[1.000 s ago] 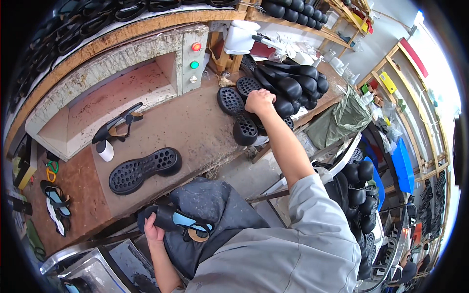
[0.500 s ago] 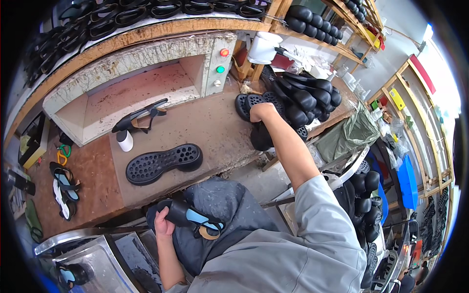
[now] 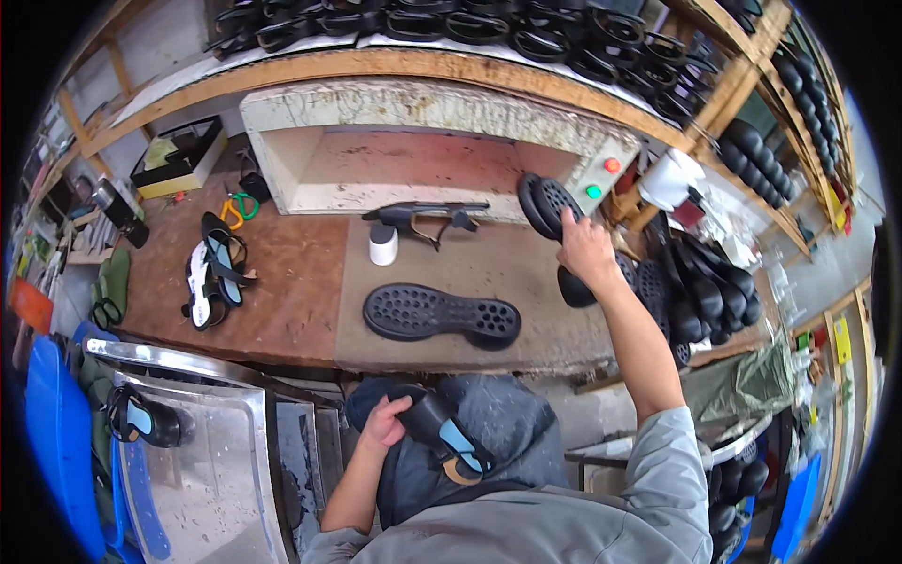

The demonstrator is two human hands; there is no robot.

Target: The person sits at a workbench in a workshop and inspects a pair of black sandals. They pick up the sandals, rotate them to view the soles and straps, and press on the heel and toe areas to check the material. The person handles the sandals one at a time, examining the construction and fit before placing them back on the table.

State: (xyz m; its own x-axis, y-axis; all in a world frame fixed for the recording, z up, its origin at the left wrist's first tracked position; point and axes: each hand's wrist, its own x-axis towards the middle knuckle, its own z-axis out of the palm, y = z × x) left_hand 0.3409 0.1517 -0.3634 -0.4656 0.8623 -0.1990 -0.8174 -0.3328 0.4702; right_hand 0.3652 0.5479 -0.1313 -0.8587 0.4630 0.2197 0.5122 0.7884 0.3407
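My left hand (image 3: 385,423) is closed on the toe end of a black sandal (image 3: 432,414) with a light blue insole, held over my lap. Raised at the right side of the bench, my right hand (image 3: 587,249) grips a black shoe sole (image 3: 554,201) whose honeycomb of holes faces up; the grip itself is partly hidden. Another black sole (image 3: 442,315) lies on the mat in front of me, holed face up. Behind it stand a small white bottle (image 3: 382,246) with a dark cap and a black sandal (image 3: 413,219) lying on its side.
A heap of black soles (image 3: 709,296) covers the bench's right end. A pale box oven (image 3: 423,105) with red and green buttons stands at the back. To the left are sandals (image 3: 224,268), scissors (image 3: 241,209) and a metal tray (image 3: 221,451) bearing one sandal. Shelved shoes (image 3: 479,26) hang above.
My right hand has lifted a sole from the heap's near edge and brought it up and leftward. The view has turned right to left. My left hand still holds the sandal.
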